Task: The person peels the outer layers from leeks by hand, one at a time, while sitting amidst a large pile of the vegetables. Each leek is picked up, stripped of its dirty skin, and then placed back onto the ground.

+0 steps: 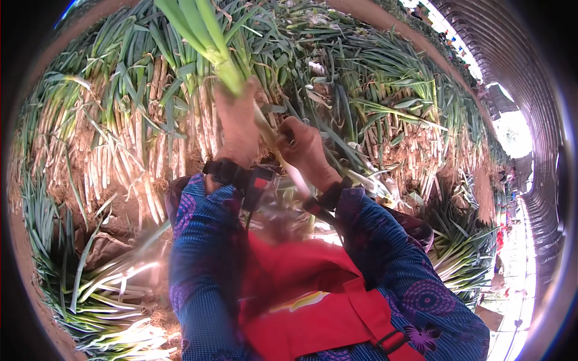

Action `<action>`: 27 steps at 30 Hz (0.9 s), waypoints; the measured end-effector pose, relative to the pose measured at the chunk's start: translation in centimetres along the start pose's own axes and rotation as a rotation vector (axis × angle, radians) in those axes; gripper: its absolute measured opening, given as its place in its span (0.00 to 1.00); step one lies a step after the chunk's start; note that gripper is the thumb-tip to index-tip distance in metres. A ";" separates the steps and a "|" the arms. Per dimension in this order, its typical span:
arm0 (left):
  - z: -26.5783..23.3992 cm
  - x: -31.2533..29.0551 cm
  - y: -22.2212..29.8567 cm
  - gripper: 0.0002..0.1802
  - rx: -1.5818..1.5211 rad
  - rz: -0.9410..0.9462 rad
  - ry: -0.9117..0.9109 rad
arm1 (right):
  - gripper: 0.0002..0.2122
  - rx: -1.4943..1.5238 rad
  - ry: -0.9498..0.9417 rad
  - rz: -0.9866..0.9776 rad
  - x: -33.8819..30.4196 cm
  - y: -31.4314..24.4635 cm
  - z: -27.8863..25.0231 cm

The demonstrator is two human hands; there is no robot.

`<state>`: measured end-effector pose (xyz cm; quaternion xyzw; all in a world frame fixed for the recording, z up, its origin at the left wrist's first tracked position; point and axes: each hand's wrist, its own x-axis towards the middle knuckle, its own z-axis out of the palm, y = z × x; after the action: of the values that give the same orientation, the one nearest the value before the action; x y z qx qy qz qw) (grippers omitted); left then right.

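My left hand is wrapped round a long green onion where its leaves meet the stem. The broad green leaves point up and away, and the pale stem slants down to the right toward my body. Just right of that stem is my right hand, its fingers curled in a closed pinch. Whatever lies between those fingers is hidden or too small to make out. The lower end of the stem is blurred near my right wrist.
Dense rows of green onions lie ahead and to the left, with more piles at the right. Loose trimmed green onions lie at the near left. A red apron covers my front. A ribbed curved wall rises at the far right.
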<state>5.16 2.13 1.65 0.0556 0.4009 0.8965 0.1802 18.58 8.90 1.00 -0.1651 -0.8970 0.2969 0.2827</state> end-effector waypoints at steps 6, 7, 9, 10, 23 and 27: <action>0.6 0.4 2.0 0.35 -0.188 -0.041 0.118 | 0.05 0.327 0.033 0.232 -0.7 2.5 -3.0; 0.4 0.4 2.2 0.35 -0.185 -0.043 0.118 | 0.05 0.504 -0.023 0.386 -1.2 3.1 -3.9; 0.0 0.2 3.0 0.34 -0.212 -0.056 0.178 | 0.06 0.688 0.064 0.505 -2.7 4.4 -6.1; -2.1 1.5 3.1 0.38 -0.164 0.022 0.124 | 0.05 0.715 0.099 0.571 -3.1 4.7 -7.0; -1.1 1.1 2.0 0.14 -0.172 -0.013 -0.122 | 0.15 0.165 -0.166 0.714 -8.1 16.8 -12.2; 0.0 -0.2 1.6 0.13 -0.160 -0.094 -0.176 | 0.14 0.485 -0.414 0.426 -3.1 2.0 -8.2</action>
<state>4.92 1.04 2.86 0.1005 0.3131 0.9077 0.2605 26.25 12.58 3.98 -0.2127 -0.7845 0.5796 0.0583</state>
